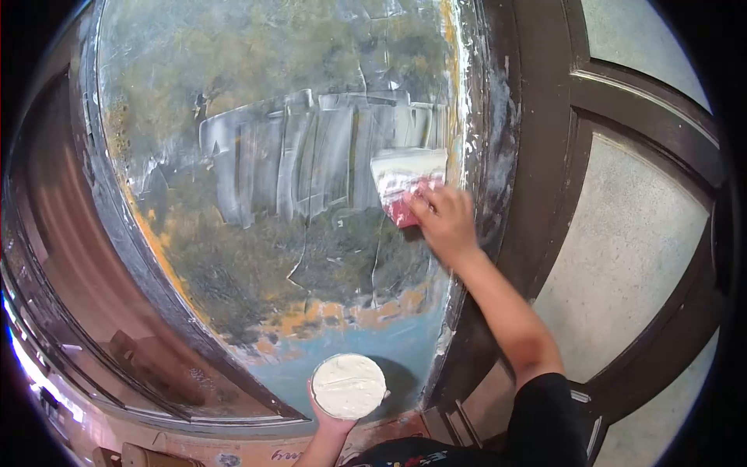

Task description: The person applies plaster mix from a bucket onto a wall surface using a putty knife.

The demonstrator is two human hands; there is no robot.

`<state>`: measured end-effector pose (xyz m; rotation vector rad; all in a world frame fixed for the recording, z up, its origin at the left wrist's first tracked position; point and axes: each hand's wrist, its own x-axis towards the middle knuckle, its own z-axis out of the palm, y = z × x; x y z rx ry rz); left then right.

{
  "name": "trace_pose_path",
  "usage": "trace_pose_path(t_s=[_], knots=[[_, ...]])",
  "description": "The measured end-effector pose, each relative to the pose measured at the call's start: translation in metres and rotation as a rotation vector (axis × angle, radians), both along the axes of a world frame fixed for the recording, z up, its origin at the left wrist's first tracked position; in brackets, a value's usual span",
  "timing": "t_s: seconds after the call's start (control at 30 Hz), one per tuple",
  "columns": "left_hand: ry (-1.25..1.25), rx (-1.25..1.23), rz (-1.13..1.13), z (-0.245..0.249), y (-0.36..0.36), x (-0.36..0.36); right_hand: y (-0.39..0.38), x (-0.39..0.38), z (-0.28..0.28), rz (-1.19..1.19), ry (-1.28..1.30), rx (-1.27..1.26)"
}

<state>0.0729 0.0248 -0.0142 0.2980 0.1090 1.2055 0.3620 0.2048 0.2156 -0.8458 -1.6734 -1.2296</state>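
MARKING: red lettering [290,454] | LOCATION: bottom edge, left of centre | CARRIER: pinkish surface [253,450] | LEGIBILITY: not reliably readable

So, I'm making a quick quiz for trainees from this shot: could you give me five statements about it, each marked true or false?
1. The right hand holds a scraper. True.
2. The left hand is empty. False: the left hand holds a round container of white paste.
3. Pale streaks mark part of the mottled wall. True.
4. The scraper is spotless. False: it is smeared with white material.
5. The right arm's sleeve is bright yellow. False: it is black.
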Motion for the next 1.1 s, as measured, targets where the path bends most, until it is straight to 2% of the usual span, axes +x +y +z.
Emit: trace_pose_path(t_s=[0.03,0.13,0.17,0.27,0.3,0.37,0.47,0.53,0.57,0.67,0.8,0.9,0.93,1.03,1.1], knots=[[0.210,-0.009,0.121,-0.005,0.000,0.005,0.003,-0.003,-0.014,0.019,0.010,0.027],[0.304,0.001,0.167,-0.011,0.002,0.012,0.005,-0.007,-0.063,0.031,0.045,-0.001],[0.304,-0.007,0.170,-0.011,0.002,0.014,0.005,-0.007,-0.083,0.035,0.045,-0.008],[-0.083,-0.018,-0.007,-0.006,0.000,0.018,-0.004,-0.002,-0.131,0.035,0.016,-0.120],[0.141,-0.043,0.106,-0.009,0.000,0.021,-0.008,-0.002,-0.135,0.044,0.021,-0.145],[0.084,-0.048,0.080,-0.011,0.001,0.022,-0.013,-0.001,-0.137,0.080,0.038,-0.169],[0.017,-0.047,0.037,-0.006,-0.002,0.024,-0.036,0.004,-0.127,0.163,0.075,-0.241],[-0.133,-0.004,-0.003,-0.007,-0.003,0.025,-0.052,0.004,-0.126,0.157,0.098,-0.254],[0.012,-0.048,0.074,-0.010,-0.004,0.025,-0.058,0.004,-0.128,0.188,0.115,-0.317],[0.084,-0.061,0.100,-0.014,-0.008,0.021,-0.071,0.005,-0.114,0.232,0.143,-0.388],[0.023,-0.076,0.070,-0.013,-0.011,0.009,-0.063,0.009,-0.037,0.232,0.168,-0.122],[0.064,-0.081,0.098,-0.015,-0.010,0.004,-0.052,0.008,-0.001,0.118,0.212,-0.141],[0.070,-0.088,0.118,-0.014,-0.009,0.002,-0.047,0.008,-0.014,0.113,0.216,-0.142],[0.067,-0.091,0.110,-0.015,-0.010,-0.006,-0.018,0.003,-0.101,0.049,0.184,-0.136],[0.043,-0.083,0.094,-0.016,-0.013,-0.010,-0.031,-0.005,-0.152,0.055,0.193,-0.174]])
